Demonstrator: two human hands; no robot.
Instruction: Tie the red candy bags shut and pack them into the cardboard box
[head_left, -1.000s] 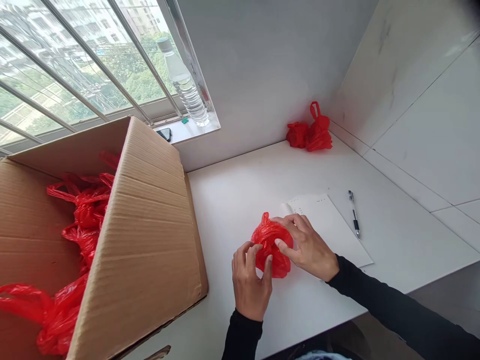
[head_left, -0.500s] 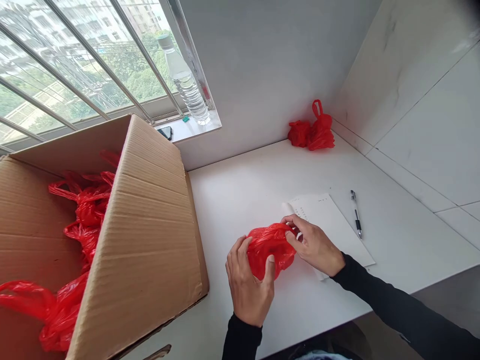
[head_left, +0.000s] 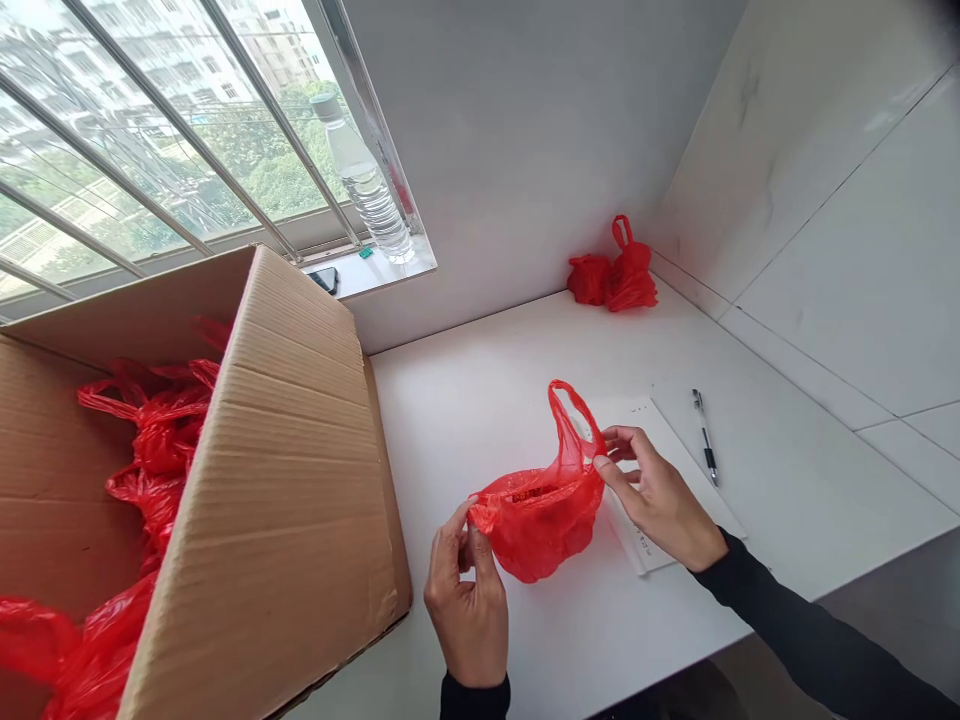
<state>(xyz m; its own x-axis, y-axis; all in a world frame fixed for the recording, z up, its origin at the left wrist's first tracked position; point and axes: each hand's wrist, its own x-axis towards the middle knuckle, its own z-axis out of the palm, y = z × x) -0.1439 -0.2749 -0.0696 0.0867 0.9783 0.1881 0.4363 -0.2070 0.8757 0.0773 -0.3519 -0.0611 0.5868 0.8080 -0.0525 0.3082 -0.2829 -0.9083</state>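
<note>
A small red plastic bag (head_left: 541, 512) hangs stretched between both hands just above the white table (head_left: 487, 400). My left hand (head_left: 465, 600) pinches the bag's left edge between thumb and fingers. My right hand (head_left: 656, 495) pinches the right edge by the base of a handle loop that stands up. Something dark shows inside the bag's mouth; I cannot make it out.
A large open cardboard box (head_left: 277, 480) with several red bags (head_left: 142, 450) fills the left. Two tied red bags (head_left: 611, 275) sit in the far corner. A sheet of paper (head_left: 660, 470) and a pen (head_left: 703, 435) lie right of my hands. A water bottle (head_left: 364, 180) and a phone (head_left: 325, 279) are on the windowsill.
The bag was a crumpled ball cupped in both hands; my hands moved apart and pulled it open, and a handle loop now stands up.
</note>
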